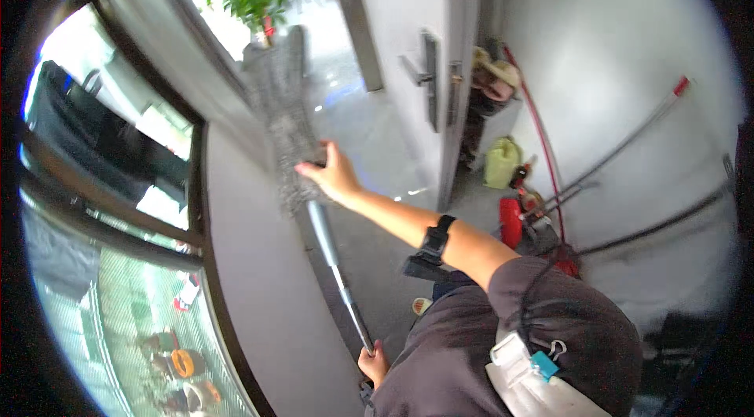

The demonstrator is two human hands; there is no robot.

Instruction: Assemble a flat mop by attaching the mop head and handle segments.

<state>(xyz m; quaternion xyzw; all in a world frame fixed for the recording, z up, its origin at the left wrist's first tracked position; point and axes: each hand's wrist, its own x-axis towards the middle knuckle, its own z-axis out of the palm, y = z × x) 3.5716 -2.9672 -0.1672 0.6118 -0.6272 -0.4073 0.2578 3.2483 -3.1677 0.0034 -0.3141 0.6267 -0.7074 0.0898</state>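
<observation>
Two hands closed on mop pole [334,256], long axis steep, gray head [284,122] upward against glass.

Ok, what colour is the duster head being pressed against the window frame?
Grey, fluffy and mottled: the duster head on its silver pole, clearest in the head view.

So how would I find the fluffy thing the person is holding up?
Start at the big window on the left and follow its dark frame to the grey wall. The duster lies against that wall, a long grey fuzzy head on a metal pole. The right hand holds it by the pole's top, the left hand by the bottom end; nothing else nearby is fluffy.
</observation>
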